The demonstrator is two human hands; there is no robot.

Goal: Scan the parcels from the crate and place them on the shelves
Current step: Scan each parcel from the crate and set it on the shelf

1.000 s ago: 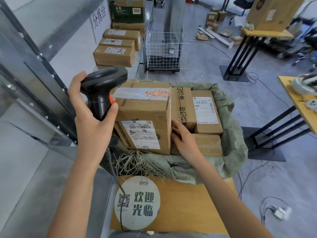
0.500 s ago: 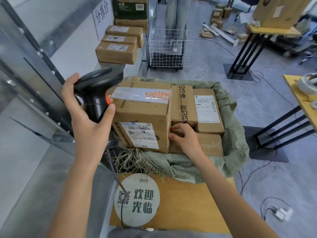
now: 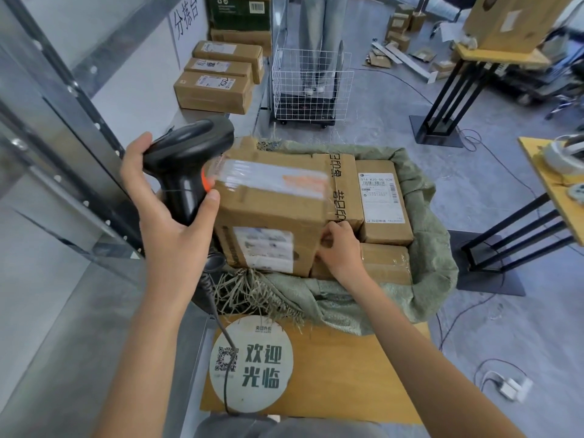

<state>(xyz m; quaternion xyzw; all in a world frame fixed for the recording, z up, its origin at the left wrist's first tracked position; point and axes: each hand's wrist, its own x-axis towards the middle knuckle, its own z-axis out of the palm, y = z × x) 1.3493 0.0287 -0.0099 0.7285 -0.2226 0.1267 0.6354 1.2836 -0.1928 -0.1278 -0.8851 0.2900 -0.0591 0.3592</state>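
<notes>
My left hand [image 3: 164, 213] grips a black barcode scanner [image 3: 189, 159] with an orange trigger, held just left of a large cardboard parcel [image 3: 271, 213]. That parcel has a white label on its near face and clear tape on top. My right hand [image 3: 339, 251] grips its lower right corner with curled fingers. The parcel sits among several other parcels [image 3: 384, 200] in a container lined with a green woven sack [image 3: 433, 257]. Three parcels [image 3: 215, 90] lie on the grey metal shelf at the back left.
A wooden board with a round sticker [image 3: 251, 363] lies in front of me. A white wire cart [image 3: 311, 86] stands behind the sack, with a person's legs beyond it. Black-legged wooden tables [image 3: 502, 55] stand right. Cables and a power adapter [image 3: 512, 387] lie on the floor.
My right hand has curled round the large parcel's lower right corner, and the parcel has tipped and shifted slightly. The scanner stays beside its left edge.
</notes>
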